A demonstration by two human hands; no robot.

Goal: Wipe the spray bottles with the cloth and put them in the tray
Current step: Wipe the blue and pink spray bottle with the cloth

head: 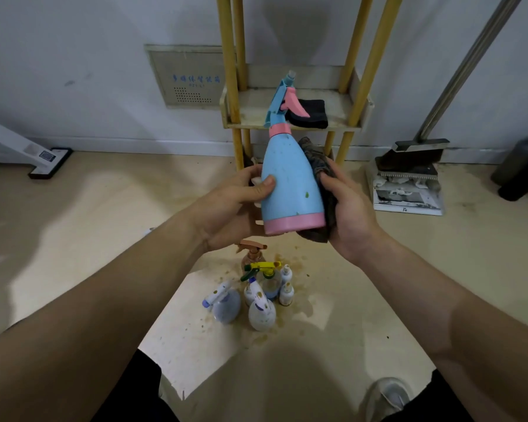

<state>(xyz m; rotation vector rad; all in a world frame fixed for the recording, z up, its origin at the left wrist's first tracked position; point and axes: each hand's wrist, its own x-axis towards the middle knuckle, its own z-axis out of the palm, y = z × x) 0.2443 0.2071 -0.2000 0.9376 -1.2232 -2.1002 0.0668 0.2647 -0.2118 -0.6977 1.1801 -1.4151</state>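
Between your fingers (267, 181): one blue spray bottle (290, 184), left hand (235, 205) gripping it, right hand (349, 208) clutching the cloth (320, 166) against it. Below, soiled bottles (258, 300) are waiting; tray (293, 127) is holding none.

A single wide-angle view is taken from the person's head, directed forward and steeply down. The left hand (230, 205) and right hand (351, 208) are framed close at the centre, the floor (89, 208) is spread beneath, and the wall (73, 41) and yellow rack (227, 71) are caught near, along the top.
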